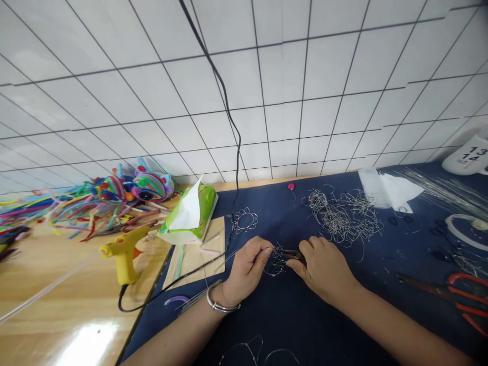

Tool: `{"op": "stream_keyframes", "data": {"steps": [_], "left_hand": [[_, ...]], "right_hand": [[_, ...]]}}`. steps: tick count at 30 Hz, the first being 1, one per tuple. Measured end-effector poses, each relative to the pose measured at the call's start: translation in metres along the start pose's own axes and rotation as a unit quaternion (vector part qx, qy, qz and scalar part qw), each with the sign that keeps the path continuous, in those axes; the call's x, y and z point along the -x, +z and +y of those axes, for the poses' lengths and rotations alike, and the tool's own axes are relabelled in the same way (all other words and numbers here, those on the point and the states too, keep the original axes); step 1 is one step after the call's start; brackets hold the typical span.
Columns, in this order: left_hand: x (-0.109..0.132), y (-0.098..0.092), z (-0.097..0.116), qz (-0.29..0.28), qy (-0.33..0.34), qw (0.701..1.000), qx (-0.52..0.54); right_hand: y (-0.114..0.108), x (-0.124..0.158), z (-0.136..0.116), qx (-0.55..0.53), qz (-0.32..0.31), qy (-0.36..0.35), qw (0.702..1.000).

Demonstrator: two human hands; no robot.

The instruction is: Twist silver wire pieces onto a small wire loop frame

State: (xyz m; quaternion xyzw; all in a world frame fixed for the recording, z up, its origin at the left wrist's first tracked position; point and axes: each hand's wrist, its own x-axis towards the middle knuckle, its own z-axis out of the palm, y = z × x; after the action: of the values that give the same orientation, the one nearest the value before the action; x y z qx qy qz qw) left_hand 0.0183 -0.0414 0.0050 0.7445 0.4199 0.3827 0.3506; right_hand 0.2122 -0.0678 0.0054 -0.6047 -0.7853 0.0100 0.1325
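Note:
My left hand (247,269), with a silver bangle on the wrist, pinches one edge of a small looped wire piece (275,260) over the dark blue cloth (305,315). My right hand (324,267) is closed around a small dark tool, apparently pliers (294,253), whose tip meets the wire piece. Both hands sit close together at the middle of the cloth. A finished wire flower shape (244,220) lies just beyond my left hand.
A tangle of silver wire (343,216) lies beyond my right hand. A yellow glue gun (124,254) with black cord, a green tissue pack (190,213) and colourful pipe cleaners (76,208) are at left. Red-handled scissors (457,292) lie at right.

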Motion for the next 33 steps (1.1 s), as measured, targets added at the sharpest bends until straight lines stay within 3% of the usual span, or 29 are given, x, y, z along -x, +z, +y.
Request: {"op": "stream_keyframes", "data": {"steps": [13, 33], "left_hand": [[0.0000, 0.0035, -0.0022, -0.025, 0.020, 0.998, -0.055], [0.0001, 0.0033, -0.0060, -0.034, 0.039, 0.997, -0.051]], "right_hand": [[0.0081, 0.0005, 0.0037, -0.009, 0.003, -0.008, 1.000], [0.0064, 0.0024, 0.0027, 0.005, -0.018, -0.012, 1.000]]}}
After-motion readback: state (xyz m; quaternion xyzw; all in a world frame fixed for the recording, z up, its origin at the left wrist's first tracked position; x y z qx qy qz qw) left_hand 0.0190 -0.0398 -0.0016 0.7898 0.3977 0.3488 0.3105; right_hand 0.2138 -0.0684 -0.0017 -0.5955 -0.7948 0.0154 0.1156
